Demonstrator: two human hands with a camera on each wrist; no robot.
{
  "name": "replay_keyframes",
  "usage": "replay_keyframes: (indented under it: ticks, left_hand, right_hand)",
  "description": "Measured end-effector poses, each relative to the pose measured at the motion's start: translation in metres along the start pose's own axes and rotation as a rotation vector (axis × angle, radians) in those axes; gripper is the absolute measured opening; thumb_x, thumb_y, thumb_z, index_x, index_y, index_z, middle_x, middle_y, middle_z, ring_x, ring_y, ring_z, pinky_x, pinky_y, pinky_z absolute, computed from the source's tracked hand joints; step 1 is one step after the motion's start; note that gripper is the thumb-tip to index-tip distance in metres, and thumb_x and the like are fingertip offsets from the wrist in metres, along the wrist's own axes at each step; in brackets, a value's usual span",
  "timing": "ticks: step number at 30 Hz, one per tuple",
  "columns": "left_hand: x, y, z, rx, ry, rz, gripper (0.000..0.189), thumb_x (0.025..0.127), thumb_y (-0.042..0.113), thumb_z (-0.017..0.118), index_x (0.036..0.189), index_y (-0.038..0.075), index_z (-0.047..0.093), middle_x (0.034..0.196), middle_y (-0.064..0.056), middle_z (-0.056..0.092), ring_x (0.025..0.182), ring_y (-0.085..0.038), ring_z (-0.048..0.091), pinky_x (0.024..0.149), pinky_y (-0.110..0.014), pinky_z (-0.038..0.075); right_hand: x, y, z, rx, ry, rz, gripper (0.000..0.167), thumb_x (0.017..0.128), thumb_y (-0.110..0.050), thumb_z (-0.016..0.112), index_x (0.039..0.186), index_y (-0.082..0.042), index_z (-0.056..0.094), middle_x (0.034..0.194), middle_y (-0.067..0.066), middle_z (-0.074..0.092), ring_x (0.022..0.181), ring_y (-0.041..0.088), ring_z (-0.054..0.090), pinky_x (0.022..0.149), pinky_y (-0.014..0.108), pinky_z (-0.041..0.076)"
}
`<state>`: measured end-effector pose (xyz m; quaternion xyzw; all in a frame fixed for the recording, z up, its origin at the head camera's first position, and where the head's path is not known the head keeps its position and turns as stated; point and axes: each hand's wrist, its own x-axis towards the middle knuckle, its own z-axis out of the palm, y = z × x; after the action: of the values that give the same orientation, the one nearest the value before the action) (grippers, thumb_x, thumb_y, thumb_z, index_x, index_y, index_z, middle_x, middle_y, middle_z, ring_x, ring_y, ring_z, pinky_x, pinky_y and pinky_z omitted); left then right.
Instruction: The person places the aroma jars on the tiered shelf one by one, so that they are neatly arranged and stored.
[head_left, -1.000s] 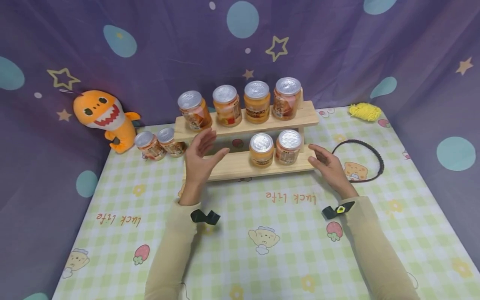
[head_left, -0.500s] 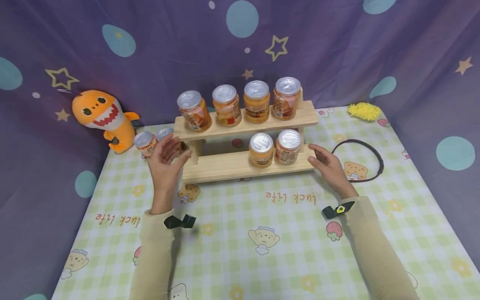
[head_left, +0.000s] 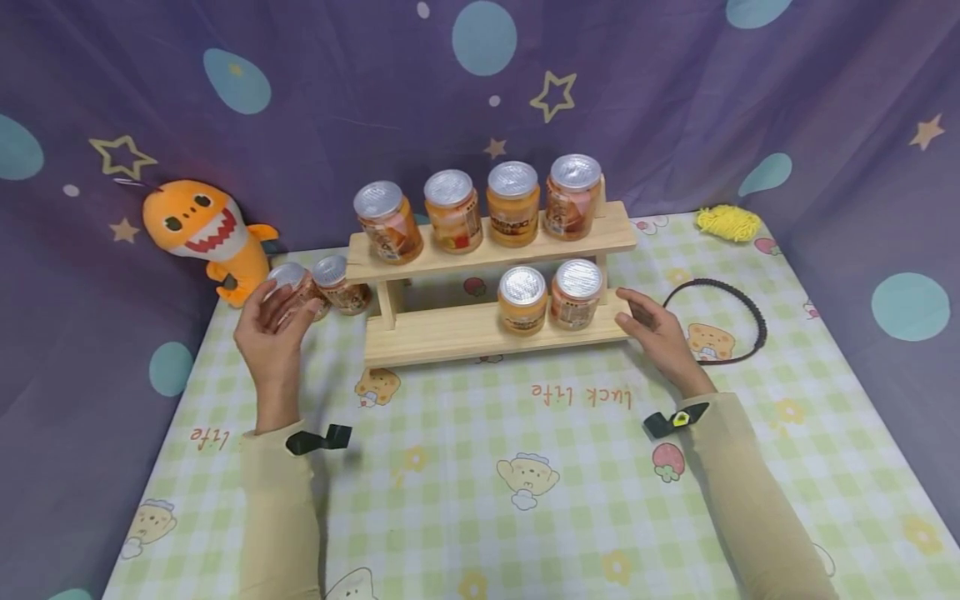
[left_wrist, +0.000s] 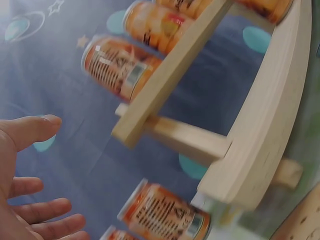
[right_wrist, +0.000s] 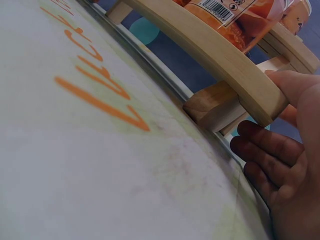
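Note:
My left hand (head_left: 273, 342), fingers spread, is in front of two canned-fruit jars on the tablecloth and partly covers the left jar (head_left: 307, 287). In the left wrist view this hand (left_wrist: 30, 195) holds nothing, apart from the right-hand jar (left_wrist: 165, 212). My right hand (head_left: 663, 337) holds the right end of the two-tier wooden rack (head_left: 442, 333). The right wrist view has the thumb and fingers of that hand (right_wrist: 295, 165) about the board's end (right_wrist: 260, 97). Two jars with silver lids, one an orange jar (head_left: 522, 304), stand on the lower tier. Several more, including a peach jar (head_left: 390, 229), line the upper tier.
An orange shark plush (head_left: 213, 233) sits at the back left, behind the loose jars. A black hoop (head_left: 757, 321) lies right of the rack, with a yellow yarn bundle (head_left: 729, 223) behind it. Purple curtains (head_left: 337, 108) enclose the table.
My left hand has moved left, from in front of the rack's left end to the loose jars. The right hand stays at the rack's right end; the jars have not moved.

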<state>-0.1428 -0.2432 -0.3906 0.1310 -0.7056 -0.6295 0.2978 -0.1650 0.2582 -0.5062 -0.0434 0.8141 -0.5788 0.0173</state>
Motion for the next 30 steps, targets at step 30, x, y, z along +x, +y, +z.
replay_keyframes:
  ticks: [30]
  left_hand:
    - [0.056,-0.053,-0.018,0.178,0.167,-0.262,0.061,0.075,0.015,0.086,0.131,0.014,0.062,0.119,-0.001,0.063,0.097,-0.008,0.056,0.086,-0.019,0.048]
  right_hand:
    - [0.001,0.002,-0.001,0.011,0.000,-0.006,0.054,0.102,-0.033,0.058,0.148,-0.008,0.046,0.156,0.016,0.044,0.143,0.038,0.044,0.119,0.054,0.033]
